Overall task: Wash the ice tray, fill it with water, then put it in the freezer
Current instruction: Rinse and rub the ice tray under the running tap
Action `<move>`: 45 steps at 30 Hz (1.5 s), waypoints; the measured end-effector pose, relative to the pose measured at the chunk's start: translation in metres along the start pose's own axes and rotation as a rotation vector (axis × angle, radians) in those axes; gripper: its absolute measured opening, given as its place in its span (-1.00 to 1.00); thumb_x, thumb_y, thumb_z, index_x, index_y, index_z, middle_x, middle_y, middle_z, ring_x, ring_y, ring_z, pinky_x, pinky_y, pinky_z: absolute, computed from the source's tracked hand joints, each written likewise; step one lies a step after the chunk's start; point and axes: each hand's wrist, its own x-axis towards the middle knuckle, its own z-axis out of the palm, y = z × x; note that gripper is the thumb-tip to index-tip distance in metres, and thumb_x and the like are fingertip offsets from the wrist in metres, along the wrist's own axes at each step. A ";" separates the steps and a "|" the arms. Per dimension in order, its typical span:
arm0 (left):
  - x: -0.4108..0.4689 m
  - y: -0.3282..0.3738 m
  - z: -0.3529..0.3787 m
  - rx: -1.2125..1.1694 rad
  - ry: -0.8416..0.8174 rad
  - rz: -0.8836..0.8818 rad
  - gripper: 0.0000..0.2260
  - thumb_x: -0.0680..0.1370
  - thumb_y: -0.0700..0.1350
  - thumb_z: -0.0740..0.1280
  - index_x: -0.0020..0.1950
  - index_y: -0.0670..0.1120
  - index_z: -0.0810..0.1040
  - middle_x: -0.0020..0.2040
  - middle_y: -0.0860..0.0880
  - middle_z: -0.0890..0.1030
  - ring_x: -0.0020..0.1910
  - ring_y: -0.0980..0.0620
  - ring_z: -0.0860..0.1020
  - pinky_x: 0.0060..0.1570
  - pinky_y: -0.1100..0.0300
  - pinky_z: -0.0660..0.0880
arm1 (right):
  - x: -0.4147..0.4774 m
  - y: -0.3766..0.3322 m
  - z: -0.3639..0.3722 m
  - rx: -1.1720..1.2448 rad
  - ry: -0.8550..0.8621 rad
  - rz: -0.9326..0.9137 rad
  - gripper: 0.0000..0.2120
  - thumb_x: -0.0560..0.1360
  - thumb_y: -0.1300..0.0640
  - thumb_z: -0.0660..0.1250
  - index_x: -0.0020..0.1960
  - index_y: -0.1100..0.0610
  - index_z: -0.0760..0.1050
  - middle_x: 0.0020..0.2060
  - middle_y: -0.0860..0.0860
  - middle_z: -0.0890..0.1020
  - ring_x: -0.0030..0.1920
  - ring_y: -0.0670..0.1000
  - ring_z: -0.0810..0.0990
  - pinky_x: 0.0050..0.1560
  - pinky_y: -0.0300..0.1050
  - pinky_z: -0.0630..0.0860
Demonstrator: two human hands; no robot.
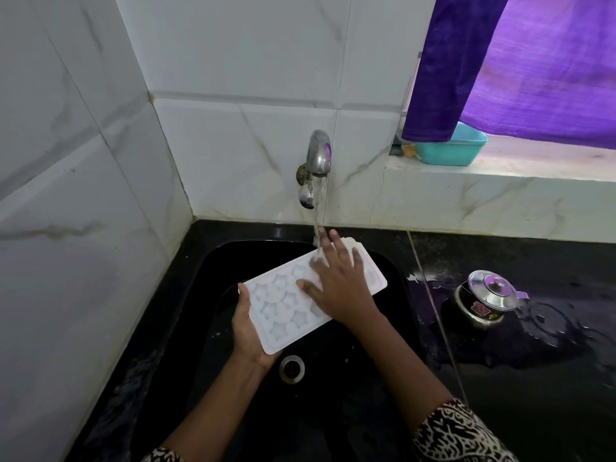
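Over the sink [203, 295], ice tray [283, 311] edge in left hand [246, 331] grip, right hand [340, 285] flat atop

White ice tray [286, 308] — star-shaped cells, tilted

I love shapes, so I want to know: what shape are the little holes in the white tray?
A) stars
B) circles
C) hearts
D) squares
A: the hollows in the ice tray, held under the running tap, each have pointed star outlines.
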 end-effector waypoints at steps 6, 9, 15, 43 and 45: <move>0.002 -0.002 -0.005 0.025 0.020 0.011 -0.33 0.53 0.33 -0.01 0.20 -0.13 0.63 0.31 -0.24 0.52 0.21 -0.24 0.55 0.12 -0.14 0.54 | 0.001 0.007 0.006 0.016 0.173 0.030 -0.42 0.49 -0.30 -0.07 -0.04 0.01 0.62 0.53 0.04 0.10 0.53 0.07 -0.01 0.42 0.26 -0.02; 0.005 0.000 -0.006 0.011 0.006 0.022 -0.31 0.53 0.34 0.00 0.30 -0.17 0.54 0.30 -0.26 0.52 0.23 -0.27 0.53 0.07 -0.16 0.56 | -0.003 0.000 0.014 -0.016 0.119 -0.038 -0.37 0.47 -0.33 -0.08 0.19 0.04 0.51 0.54 -0.01 0.01 0.53 0.03 -0.08 0.43 0.23 -0.08; 0.008 -0.001 -0.012 0.032 0.006 0.021 -0.29 0.55 0.34 -0.02 0.41 -0.17 0.44 0.37 -0.26 0.45 0.30 -0.27 0.47 0.18 -0.17 0.50 | -0.004 -0.001 0.015 0.023 0.137 0.047 -0.40 0.48 -0.33 -0.11 0.18 -0.01 0.50 0.54 0.00 -0.06 0.53 0.04 -0.13 0.43 0.23 -0.12; 0.001 0.008 -0.004 0.001 -0.006 0.005 -0.29 0.52 0.35 0.00 0.33 -0.18 0.51 0.32 -0.26 0.50 0.24 -0.26 0.53 0.06 -0.14 0.56 | -0.003 -0.015 0.022 0.032 0.118 0.030 -0.36 0.47 -0.34 -0.13 0.27 0.00 0.44 0.55 -0.02 -0.06 0.53 0.00 -0.17 0.44 0.19 -0.18; 0.000 0.010 -0.005 0.002 -0.009 0.005 -0.29 0.53 0.36 -0.01 0.33 -0.17 0.49 0.33 -0.26 0.50 0.25 -0.27 0.52 0.05 -0.14 0.56 | -0.004 -0.008 0.018 0.066 0.091 0.050 -0.35 0.46 -0.36 -0.17 0.29 -0.06 0.42 0.54 -0.06 -0.14 0.50 -0.06 -0.28 0.43 0.15 -0.25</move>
